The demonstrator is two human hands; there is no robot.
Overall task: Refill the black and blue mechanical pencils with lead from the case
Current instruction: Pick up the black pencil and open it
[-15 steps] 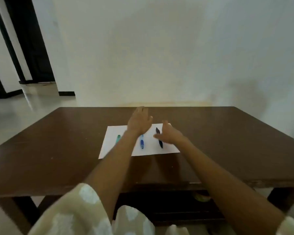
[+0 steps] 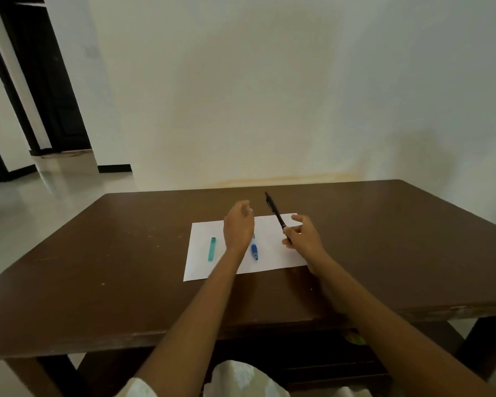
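My right hand is shut on the lower end of the black mechanical pencil, which slants up and away to the left, lifted off the white sheet of paper. The blue mechanical pencil lies on the paper, its far end hidden behind my left hand. That hand hovers above the sheet with fingers loosely curled and nothing in it. The teal lead case lies on the left part of the paper.
The paper sits in the middle of a dark brown wooden table pushed against a pale wall. A lower shelf under the table holds a small greenish object. An open doorway is at the far left.
My right hand has picked the black pencil up off the paper and tilted it upward. My left hand has curled its fingers and stayed above the blue pencil.
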